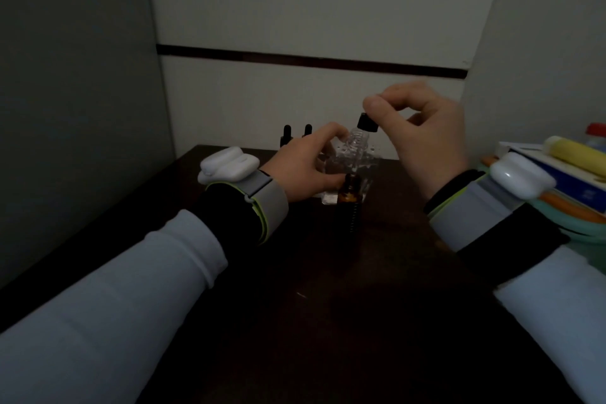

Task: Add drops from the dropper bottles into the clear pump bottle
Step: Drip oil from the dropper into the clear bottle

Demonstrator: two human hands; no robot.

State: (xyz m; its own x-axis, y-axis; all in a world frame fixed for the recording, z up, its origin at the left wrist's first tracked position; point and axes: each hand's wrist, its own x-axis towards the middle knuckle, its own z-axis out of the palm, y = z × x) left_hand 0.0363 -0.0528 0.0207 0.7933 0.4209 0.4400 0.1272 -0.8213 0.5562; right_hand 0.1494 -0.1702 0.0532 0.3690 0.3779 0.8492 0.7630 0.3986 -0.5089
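Observation:
The clear pump bottle [352, 154] stands on the dark table, its neck open. My left hand [306, 164] grips it from the left side. My right hand [423, 128] pinches a black dropper cap [367, 123] between thumb and forefinger, tilted just above the bottle's neck. An uncapped amber dropper bottle [349, 193] stands right in front of the clear bottle. Two more black dropper tops [296, 133] show behind my left hand, near the wall.
The dark table [328, 289] is dimly lit. At the right edge lies a stack of boxes [557, 174] with a yellow tube [570, 152] and a red-capped container on top. Walls close in behind and to the left.

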